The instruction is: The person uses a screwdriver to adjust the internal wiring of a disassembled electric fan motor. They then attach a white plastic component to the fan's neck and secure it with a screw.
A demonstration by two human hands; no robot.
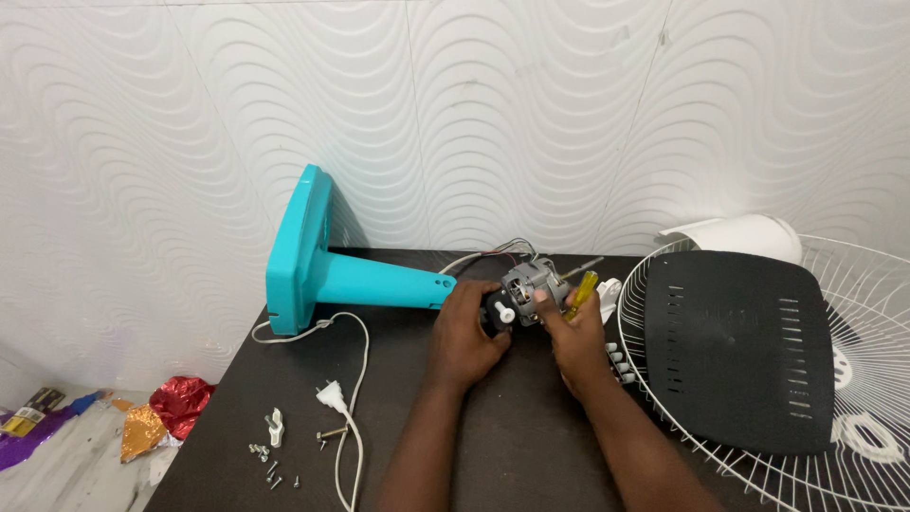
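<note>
Both hands (517, 327) mid-table on fan motor (523, 283), white grille (758, 465) overhanging right edge

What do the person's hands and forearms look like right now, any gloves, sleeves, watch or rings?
Both the left hand and the right hand are bare, with no gloves. The forearms are uncovered down to the bottom edge of the picture, so no sleeves show. No watch, bracelet or ring can be seen, and no markings.
</note>
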